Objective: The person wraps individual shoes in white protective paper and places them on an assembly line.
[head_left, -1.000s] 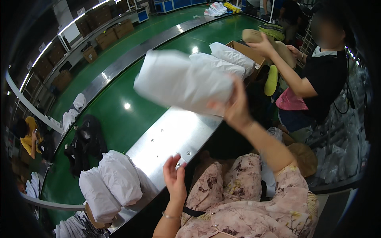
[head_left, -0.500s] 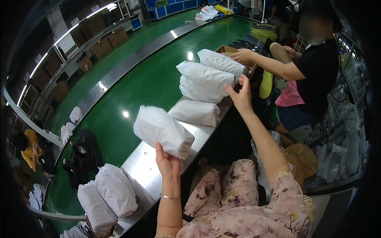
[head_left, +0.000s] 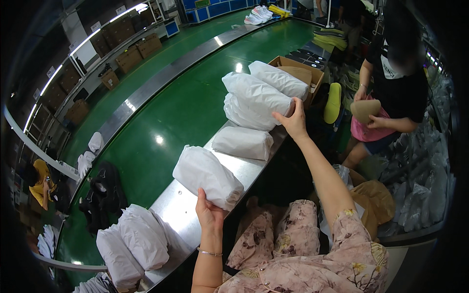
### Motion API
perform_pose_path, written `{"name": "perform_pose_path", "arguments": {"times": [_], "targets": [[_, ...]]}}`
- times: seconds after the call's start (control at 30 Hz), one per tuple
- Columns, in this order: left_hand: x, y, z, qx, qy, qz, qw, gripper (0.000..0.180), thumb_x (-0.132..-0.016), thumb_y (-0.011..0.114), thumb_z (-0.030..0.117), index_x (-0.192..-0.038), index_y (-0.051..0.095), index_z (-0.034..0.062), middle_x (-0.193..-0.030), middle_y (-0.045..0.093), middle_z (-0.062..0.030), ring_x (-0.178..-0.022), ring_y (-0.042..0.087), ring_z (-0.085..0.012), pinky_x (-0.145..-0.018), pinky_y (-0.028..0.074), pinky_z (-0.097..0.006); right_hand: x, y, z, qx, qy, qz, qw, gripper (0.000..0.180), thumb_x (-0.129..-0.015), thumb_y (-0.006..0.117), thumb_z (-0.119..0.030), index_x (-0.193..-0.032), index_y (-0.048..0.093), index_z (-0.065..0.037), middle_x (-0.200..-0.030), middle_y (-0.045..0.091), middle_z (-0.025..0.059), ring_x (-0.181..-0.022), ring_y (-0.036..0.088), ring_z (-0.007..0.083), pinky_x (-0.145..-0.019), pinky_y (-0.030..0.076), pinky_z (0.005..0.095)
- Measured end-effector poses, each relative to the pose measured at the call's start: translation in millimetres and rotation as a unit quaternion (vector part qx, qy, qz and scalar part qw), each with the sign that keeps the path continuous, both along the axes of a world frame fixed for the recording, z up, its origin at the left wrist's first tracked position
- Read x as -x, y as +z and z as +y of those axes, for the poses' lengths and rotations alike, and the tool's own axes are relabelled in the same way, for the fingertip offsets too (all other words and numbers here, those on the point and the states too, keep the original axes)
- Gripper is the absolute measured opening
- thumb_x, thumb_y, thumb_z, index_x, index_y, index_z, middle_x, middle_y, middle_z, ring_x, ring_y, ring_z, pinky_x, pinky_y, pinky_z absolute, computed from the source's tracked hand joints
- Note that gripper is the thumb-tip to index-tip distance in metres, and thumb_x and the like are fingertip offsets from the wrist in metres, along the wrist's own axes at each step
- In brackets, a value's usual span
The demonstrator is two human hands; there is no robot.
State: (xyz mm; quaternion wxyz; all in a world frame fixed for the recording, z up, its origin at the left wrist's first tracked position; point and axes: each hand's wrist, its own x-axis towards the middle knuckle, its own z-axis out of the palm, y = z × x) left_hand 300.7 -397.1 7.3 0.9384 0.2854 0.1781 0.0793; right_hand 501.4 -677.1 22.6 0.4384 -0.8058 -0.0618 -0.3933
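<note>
Left hand [head_left: 209,213] gripping a white paper-wrapped bundle [head_left: 207,177] at 6 o'clock; right hand [head_left: 293,122] spread wide, touching stacked white bundles [head_left: 256,100] at 1 o'clock

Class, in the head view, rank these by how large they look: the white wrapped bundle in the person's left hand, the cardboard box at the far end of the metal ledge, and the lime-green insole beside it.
1. White wrapped bundle, though nearness to the camera inflates it.
2. Cardboard box, partly hidden, so unsure against the bundle.
3. Lime-green insole, clearly smallest.
</note>
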Motion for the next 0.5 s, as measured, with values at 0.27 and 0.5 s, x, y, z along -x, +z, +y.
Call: {"name": "perform_pose_path", "arguments": {"times": [0.27, 0.5], "targets": [[2.6, 13.1, -2.4, -0.014, -0.006, 0.002, 1.000, 0.050, -0.091, 0.050, 0.030, -0.129, 0.036, 0.0007, -0.129, 0.046, -0.0112, -0.119, 0.044, -0.0255, -0.103, 0.032, -0.042, 16.9, 52.3, -5.8, 0.033, 0.001, -0.115, 0.993, 0.070, -0.060, 0.082, -0.023, -0.112, 0.040, -0.002, -0.102, 0.047, 0.0119, -0.091, 0.049, 0.0247, -0.080, 0.042, 0.0341], [14.3, 19.3, 6.4, -0.035, 0.005, 0.014, 0.999, 0.051, -0.091, 0.049, 0.032, -0.130, 0.035, 0.0010, -0.129, 0.046, -0.0118, -0.119, 0.044, -0.0269, -0.103, 0.032, -0.045, -34.7, 72.9, -95.4, -0.140, 0.005, -0.078, 0.987, 0.072, -0.062, 0.082, -0.025, -0.116, 0.041, -0.003, -0.106, 0.053, 0.0113, -0.096, 0.052, 0.0202, -0.084, 0.043, 0.0314]]}}
